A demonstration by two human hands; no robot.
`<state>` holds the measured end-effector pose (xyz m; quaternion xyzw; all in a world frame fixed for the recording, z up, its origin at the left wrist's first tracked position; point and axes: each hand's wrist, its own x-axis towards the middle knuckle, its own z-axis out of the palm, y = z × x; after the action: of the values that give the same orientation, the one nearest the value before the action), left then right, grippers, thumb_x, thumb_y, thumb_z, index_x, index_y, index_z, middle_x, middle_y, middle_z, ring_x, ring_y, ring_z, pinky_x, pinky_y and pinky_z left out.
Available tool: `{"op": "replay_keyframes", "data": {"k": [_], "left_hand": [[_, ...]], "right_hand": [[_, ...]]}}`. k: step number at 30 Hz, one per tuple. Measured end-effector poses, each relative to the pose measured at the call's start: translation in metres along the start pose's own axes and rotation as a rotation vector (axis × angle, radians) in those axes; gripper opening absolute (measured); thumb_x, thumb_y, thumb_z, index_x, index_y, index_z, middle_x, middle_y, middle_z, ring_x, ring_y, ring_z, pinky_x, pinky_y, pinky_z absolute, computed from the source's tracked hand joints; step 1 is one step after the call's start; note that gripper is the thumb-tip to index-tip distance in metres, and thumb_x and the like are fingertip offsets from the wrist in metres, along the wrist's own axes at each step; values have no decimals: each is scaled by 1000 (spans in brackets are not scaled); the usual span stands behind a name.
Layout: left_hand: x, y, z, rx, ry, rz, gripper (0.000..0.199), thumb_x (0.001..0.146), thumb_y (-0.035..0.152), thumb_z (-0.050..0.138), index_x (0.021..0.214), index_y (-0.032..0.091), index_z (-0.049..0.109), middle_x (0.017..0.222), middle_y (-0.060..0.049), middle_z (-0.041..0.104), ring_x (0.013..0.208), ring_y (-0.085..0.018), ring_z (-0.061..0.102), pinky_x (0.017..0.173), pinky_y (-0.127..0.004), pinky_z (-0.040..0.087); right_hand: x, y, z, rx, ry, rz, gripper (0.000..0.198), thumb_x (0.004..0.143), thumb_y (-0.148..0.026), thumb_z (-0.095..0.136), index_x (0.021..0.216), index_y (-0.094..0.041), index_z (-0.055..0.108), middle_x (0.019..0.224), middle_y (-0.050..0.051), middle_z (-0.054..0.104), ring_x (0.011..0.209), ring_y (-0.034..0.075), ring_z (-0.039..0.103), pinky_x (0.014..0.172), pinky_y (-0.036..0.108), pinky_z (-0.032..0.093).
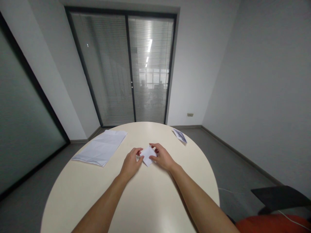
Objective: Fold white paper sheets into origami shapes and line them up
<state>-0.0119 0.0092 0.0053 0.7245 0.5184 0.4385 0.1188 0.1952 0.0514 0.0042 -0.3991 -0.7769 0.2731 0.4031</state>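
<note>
A small folded square of white paper is between my two hands, turned so that one corner points toward me. My left hand pinches its left corner between thumb and fingers. On the opposite side my right hand grips the right corner, thumb on the near face and fingers at the upper edge. The paper is just above or on the table top; I cannot tell which. My fingers hide its side corners.
Large white sheets lie at the left of the round cream table. A folded paper piece sits near its right far edge. A chair with a black armrest and red seat stands at lower right. Glass doors are beyond.
</note>
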Motion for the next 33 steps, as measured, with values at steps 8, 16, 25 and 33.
{"op": "replay_keyframes", "data": {"k": [8, 16, 25, 33], "left_hand": [[-1, 5, 0, 16, 56, 69, 19, 88, 27, 58, 105, 22, 67, 90, -2, 64, 88, -20, 63, 84, -33, 49], [-1, 4, 3, -15, 14, 4, 22, 91, 31, 58, 111, 22, 65, 106, -5, 74, 98, -22, 67, 89, -34, 49], [-1, 8, 0, -37, -14, -30, 19, 93, 35, 57, 104, 24, 69, 99, -3, 76, 91, -21, 70, 83, -31, 51], [-2, 11, -1, -58, 36, 44, 21, 97, 35, 54, 103, 23, 70, 102, -4, 75, 95, -20, 68, 88, -32, 50]], "right_hand": [[3, -6, -2, 79, -20, 0, 50, 80, -21, 74, 129, -23, 65, 98, 3, 69, 89, 18, 63, 84, 32, 48], [2, -19, -5, 93, -45, -58, 26, 86, -28, 70, 111, -21, 71, 96, 2, 74, 87, 19, 66, 81, 30, 48], [0, -20, -4, 96, -80, -56, 27, 97, -42, 58, 104, -20, 73, 92, 3, 76, 81, 18, 67, 72, 28, 47], [2, -25, -7, 13, -52, -136, 24, 97, -39, 60, 100, -22, 76, 96, 4, 76, 89, 20, 67, 81, 30, 48]]}}
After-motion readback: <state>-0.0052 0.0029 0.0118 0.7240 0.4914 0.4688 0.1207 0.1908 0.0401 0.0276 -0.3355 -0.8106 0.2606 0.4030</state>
